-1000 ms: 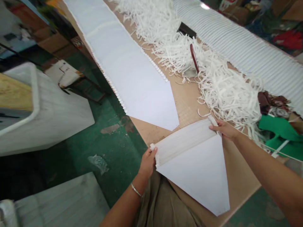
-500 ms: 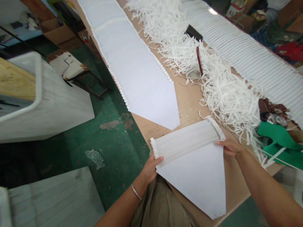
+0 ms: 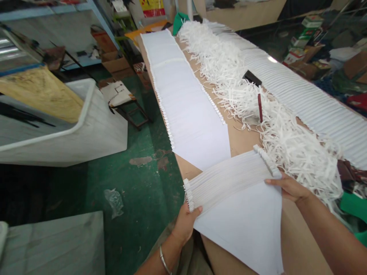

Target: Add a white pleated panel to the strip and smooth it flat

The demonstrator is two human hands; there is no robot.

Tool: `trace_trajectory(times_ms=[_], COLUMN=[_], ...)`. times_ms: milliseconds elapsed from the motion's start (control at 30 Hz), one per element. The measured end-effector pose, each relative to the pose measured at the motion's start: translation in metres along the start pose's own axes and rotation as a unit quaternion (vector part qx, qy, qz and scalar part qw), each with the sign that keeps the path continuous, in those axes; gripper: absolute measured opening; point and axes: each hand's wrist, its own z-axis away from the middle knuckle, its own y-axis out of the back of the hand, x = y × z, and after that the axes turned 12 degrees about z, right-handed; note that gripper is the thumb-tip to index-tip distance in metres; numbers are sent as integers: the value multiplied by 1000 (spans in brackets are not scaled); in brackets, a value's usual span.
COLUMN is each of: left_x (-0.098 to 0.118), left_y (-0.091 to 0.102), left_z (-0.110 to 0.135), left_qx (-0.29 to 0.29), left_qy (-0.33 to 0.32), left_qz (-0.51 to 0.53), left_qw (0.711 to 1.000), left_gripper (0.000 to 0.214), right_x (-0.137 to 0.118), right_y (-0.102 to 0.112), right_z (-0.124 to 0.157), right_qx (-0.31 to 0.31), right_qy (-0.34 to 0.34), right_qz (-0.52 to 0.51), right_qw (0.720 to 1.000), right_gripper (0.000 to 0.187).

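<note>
- You hold a fanned stack of pennants (image 3: 229, 179), matt white, smooth like paper or thin cloth.
- The table (image 3: 243, 141) under it looks like brown board, matt, faintly gridded.
- The heap of white strips (image 3: 281, 141) looks like soft paper.
- Your bangle (image 3: 164, 259) is shiny metal.
- The floor (image 3: 137, 191) is worn green paint.

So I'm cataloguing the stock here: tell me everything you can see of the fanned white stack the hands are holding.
The stack of sheets is white, paper-like, each piece ending in a point, fanned so the top edges step back in thin ridges. Small folded tabs line both sides. It lies flat on the brown table, its tip toward the person. The left hand grips its left corner; the right hand presses the right corner. Its far corner overlaps the long white row.
</note>
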Motion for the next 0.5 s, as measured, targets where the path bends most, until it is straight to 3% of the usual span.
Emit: trace_trajectory(times_ms=[233,333,500], left_x=[74,87,120], left_y=[-16,-13,6], left_z=[-63,-88,-129], left_qx=[-4,-1,-19], left_qy=[-47,-36,50], left_qz=[25,31,-2], left_qw=[999,999,999], left_gripper=[74,74,66], right_x=[-106,-121,-117], right_y=[-23,-29,-22], right_z=[-97,-133,-180], right_qx=[-42,-40,-41], right_qy=[23,8,-40], right_qz=[22,45,89], right_qw=[999,998,994], right_gripper=[61,57,46])
